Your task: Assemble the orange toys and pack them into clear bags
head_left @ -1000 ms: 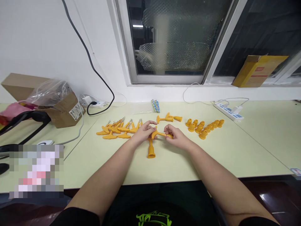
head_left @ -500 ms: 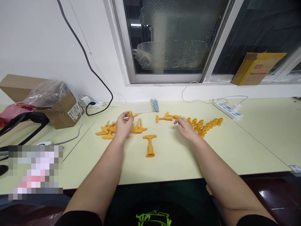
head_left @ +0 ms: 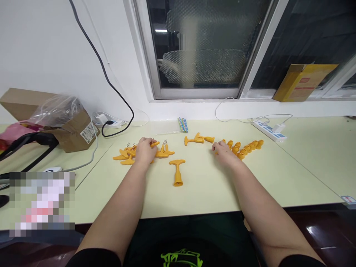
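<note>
We can read no word or number. We record a white printed label [head_left: 88, 134] on the brown cardboard box [head_left: 68, 135], red print [head_left: 305, 80] on the flat yellow-and-brown package [head_left: 290, 87] by the window, and a blue-and-white sticker [head_left: 348, 200] at the table's edge, all illegible.

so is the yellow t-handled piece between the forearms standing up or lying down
Lying down: the yellow T-handled piece shows the open mouth of its flared end toward the camera, with its crossbar farther off.
</note>
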`<state>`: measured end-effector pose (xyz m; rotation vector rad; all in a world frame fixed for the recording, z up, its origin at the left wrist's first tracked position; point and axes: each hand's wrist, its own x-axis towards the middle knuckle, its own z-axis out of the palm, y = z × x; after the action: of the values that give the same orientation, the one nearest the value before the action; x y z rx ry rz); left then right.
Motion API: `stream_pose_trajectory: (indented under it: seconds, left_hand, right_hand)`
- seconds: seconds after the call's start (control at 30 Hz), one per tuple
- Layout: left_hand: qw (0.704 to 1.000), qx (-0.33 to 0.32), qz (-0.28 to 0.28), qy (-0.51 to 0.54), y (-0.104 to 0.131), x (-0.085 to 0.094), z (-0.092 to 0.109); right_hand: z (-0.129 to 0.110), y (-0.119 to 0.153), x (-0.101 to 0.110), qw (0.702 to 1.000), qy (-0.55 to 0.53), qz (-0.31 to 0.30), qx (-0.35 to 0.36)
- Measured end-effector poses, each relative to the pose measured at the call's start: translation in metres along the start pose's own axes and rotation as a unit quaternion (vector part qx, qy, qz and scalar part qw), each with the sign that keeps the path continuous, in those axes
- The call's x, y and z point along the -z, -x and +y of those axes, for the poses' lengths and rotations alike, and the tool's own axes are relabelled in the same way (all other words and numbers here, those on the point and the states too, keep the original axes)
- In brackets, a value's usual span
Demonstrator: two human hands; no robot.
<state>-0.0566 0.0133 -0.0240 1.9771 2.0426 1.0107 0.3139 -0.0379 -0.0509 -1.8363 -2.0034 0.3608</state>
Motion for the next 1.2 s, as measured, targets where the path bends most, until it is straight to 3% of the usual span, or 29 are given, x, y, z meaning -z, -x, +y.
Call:
stream_pose_trajectory:
  seconds: [0.1,0.2,0.33,0.5,0.63,0.87,1.03,1.13,1.2]
  left_hand:
    - [0.999,0.009,-0.027,-0.023,-0.001,-0.001,0.0]
    - [0.998,0.022,-0.042,-0.039,0.0,-0.001,0.001]
    - [0.996,0.025,-0.067,-0.061,0.0,-0.001,0.001]
    - [0.991,0.033,-0.091,-0.097,0.0,-0.002,0.002]
    - [0.99,0.027,-0.083,-0.11,0.003,-0.001,0.006]
    - [0.994,-0.087,-0.04,-0.048,0.013,-0.005,0.019]
    - [0.973,-0.204,-0.108,-0.013,0.02,-0.016,0.025]
    - [0.962,-0.221,-0.156,-0.025,0.021,-0.022,0.027]
    - [0.961,-0.224,-0.159,-0.02,0.021,-0.022,0.027]
  right_hand:
    - [-0.001,0.0,-0.002,0.998,0.046,0.018,-0.025]
    - [-0.01,-0.001,-0.005,0.994,0.075,0.075,-0.027]
    - [-0.028,-0.006,-0.017,0.986,0.075,0.143,0.029]
    - [-0.041,-0.024,-0.044,0.982,0.054,0.105,0.145]
    - [-0.039,-0.036,-0.056,0.987,0.052,0.078,0.133]
    - [-0.035,-0.035,-0.048,0.991,0.051,0.083,0.09]
    - [-0.038,-0.031,-0.044,0.993,0.051,0.083,0.059]
    - [-0.037,-0.028,-0.043,0.996,0.015,0.076,0.052]
    - [-0.036,-0.026,-0.043,0.996,-0.036,0.07,0.053]
